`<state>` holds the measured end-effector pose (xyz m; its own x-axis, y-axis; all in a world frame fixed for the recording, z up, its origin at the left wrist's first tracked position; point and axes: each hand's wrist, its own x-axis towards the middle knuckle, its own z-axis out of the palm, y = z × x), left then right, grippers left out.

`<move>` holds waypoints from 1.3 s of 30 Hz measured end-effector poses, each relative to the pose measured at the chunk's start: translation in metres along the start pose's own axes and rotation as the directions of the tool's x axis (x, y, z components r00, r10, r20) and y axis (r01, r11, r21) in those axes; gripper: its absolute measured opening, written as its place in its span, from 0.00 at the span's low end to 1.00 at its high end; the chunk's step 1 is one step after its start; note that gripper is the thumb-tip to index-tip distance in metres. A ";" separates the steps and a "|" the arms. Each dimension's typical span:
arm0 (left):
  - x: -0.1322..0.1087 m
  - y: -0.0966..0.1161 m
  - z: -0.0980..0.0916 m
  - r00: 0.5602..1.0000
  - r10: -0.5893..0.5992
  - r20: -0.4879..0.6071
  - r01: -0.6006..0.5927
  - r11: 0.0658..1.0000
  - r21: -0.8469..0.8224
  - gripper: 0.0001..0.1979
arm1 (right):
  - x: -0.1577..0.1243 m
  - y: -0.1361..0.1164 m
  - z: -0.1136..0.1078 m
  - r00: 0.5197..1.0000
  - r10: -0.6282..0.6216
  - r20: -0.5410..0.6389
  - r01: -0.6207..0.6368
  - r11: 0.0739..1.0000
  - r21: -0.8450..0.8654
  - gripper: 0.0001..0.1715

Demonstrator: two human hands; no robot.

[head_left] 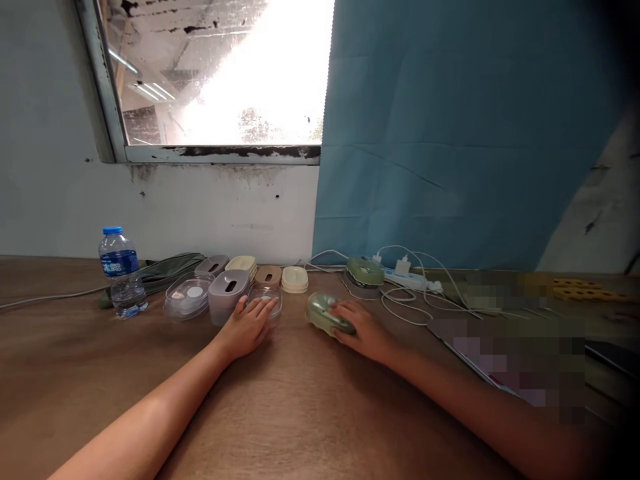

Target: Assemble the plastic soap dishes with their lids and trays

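My left hand lies with its fingers stretched over a clear plastic container with a white round spot; whether it grips it is hard to see. Around it are a greyish-mauve box with a slotted lid, a stack of clear plastic lids and a brown slotted box. My right hand is closed round a glossy green container, thumb on the near side and fingers across the top. This container is slightly blurred. Behind it sits another green-topped container.
Cream lids are stacked by the wall. A water bottle with a blue cap stands left, before a dark green pouch. White cables and a power strip lie right of centre, near a blurred-out flat item.
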<state>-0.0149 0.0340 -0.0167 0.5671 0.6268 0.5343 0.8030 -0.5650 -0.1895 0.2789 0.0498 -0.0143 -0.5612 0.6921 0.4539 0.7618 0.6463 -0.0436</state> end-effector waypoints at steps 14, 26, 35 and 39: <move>0.009 0.066 -0.005 0.967 -0.156 0.199 0.233 0.859 -0.456 0.43 | -0.034 -0.013 -0.013 0.974 -0.144 -0.176 0.204 0.893 0.400 0.15; 0.008 0.067 -0.023 0.996 0.055 0.066 -0.020 0.900 -0.435 0.27 | -0.017 0.042 0.001 0.760 0.644 0.089 -0.260 0.176 0.949 0.12; 0.012 0.053 -0.040 0.910 0.387 -0.152 -0.410 0.895 -0.176 0.17 | -0.021 -0.018 -0.041 0.865 0.326 0.381 -0.380 -0.069 0.922 0.14; 0.013 0.045 -0.041 0.801 0.553 -0.230 -0.589 0.797 -0.133 0.16 | -0.022 -0.029 -0.040 0.851 0.344 0.396 -0.388 -0.097 0.917 0.17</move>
<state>0.0206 -0.0051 0.0150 0.8559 0.0660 0.5128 0.2820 -0.8909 -0.3560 0.2820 0.0026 0.0131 -0.3443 0.9387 0.0189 -0.1529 -0.0362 -0.9876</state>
